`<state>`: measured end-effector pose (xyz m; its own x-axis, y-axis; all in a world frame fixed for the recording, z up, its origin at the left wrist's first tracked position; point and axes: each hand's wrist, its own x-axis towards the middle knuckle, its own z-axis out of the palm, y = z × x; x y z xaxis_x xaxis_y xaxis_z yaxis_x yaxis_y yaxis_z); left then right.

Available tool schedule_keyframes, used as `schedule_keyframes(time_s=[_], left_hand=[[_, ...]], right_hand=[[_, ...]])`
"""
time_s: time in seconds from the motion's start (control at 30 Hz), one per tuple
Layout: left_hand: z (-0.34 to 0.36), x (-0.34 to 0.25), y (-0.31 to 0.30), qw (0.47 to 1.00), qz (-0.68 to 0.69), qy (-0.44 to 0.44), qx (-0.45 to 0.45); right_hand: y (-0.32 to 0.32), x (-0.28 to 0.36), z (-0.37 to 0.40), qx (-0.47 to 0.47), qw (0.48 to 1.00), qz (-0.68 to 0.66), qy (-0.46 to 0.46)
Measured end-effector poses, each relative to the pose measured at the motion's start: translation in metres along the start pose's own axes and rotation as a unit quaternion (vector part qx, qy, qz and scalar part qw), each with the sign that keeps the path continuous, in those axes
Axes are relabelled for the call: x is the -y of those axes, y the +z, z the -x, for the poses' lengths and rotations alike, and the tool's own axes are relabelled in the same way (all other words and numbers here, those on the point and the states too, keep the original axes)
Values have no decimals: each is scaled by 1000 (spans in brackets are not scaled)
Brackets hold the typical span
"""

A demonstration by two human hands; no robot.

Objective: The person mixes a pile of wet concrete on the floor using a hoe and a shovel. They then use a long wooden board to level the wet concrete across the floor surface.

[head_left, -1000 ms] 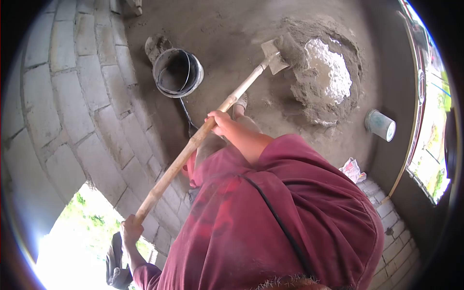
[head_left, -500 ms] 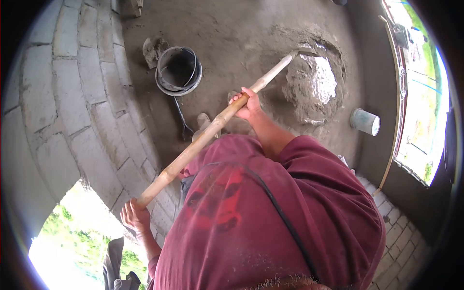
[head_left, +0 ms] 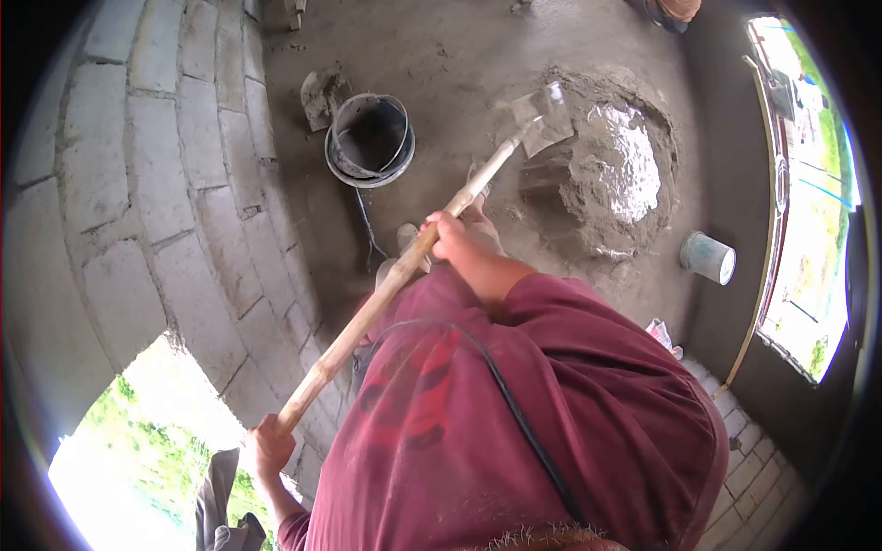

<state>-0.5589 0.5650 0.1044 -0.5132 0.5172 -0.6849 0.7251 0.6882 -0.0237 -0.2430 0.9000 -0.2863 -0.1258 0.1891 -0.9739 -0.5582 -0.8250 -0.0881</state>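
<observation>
A shovel with a long bamboo handle (head_left: 390, 283) slants across the view from lower left to upper middle. My left hand (head_left: 271, 445) is wrapped round the handle's near end. Further up, my right hand (head_left: 448, 237) grips it above my feet. The flat shovel blade (head_left: 547, 124), somewhat blurred, is close over the floor at the left edge of the mix pile. That pile (head_left: 593, 184) is grey sandy material with a patch of white powder (head_left: 629, 165) on top.
A dark bucket (head_left: 372, 138) stands left of the blade, beside a mortar-crusted flat piece (head_left: 322, 99) and a thin rod (head_left: 367, 220). A pale bucket (head_left: 707, 257) lies tipped by the right wall. Part of another person (head_left: 675, 13) shows at top right. A block wall (head_left: 165, 184) rises at left.
The shovel blade has moved left, off the pile's far side to its left edge. My right hand has shifted down and left with the handle. Part of a person has appeared at top right.
</observation>
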Motion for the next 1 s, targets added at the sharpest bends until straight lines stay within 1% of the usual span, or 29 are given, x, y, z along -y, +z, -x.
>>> schedule_keyframes(time_s=[0.03,0.1,0.17,0.2,0.23,0.27,0.3,0.37,0.4,0.5,0.53,0.63,0.67,0.77,0.83,0.87,0.93,0.97,1.0], left_hand=[[6,0,-14,999,1,-28,15],[20,16,-36,997,-71,-17,32],[34,-14,-73,996,-27,-77,33],[38,-34,-91,988,-67,-125,61],[39,-48,-102,986,-72,-135,64],[38,-69,-111,983,-77,-152,74],[35,-89,-122,979,-83,-167,84],[24,-101,-116,990,-82,-107,41],[11,-90,-110,992,-69,-67,80],[-37,-157,-113,987,-46,-68,136],[-50,-180,-117,987,-55,-47,145],[-62,-214,-124,989,-44,-43,134],[-60,-220,-124,990,-41,-44,126],[-47,-236,-121,992,-38,-49,106],[-43,-251,-114,993,-42,-46,96],[-41,-256,-106,996,-52,-17,67],[-42,-269,-93,998,-64,28,5],[-45,-270,-86,996,-69,52,-24],[-50,-263,-74,992,-72,90,-48]], right_hand=[[6,-18,-5,13,999,3,34],[22,-55,-12,-15,998,37,49],[39,-67,-2,-23,991,70,113],[44,-68,-3,-16,987,82,135],[46,-67,-4,-9,983,93,157],[49,-63,-5,-16,985,58,161],[51,-50,-8,-21,982,74,174],[48,-17,-28,-32,975,106,195],[45,5,-36,-30,974,109,195],[38,73,-58,-48,984,86,149],[37,94,-61,-70,983,92,143],[28,128,-60,-40,992,58,101],[25,134,-59,-38,994,59,89],[22,154,-48,-44,995,-12,93],[16,175,-34,-6,996,-43,73],[12,189,-28,12,996,-56,61],[0,215,-28,65,991,-91,73],[-9,230,-30,90,987,-109,78],[-15,246,-25,95,986,-118,75]])
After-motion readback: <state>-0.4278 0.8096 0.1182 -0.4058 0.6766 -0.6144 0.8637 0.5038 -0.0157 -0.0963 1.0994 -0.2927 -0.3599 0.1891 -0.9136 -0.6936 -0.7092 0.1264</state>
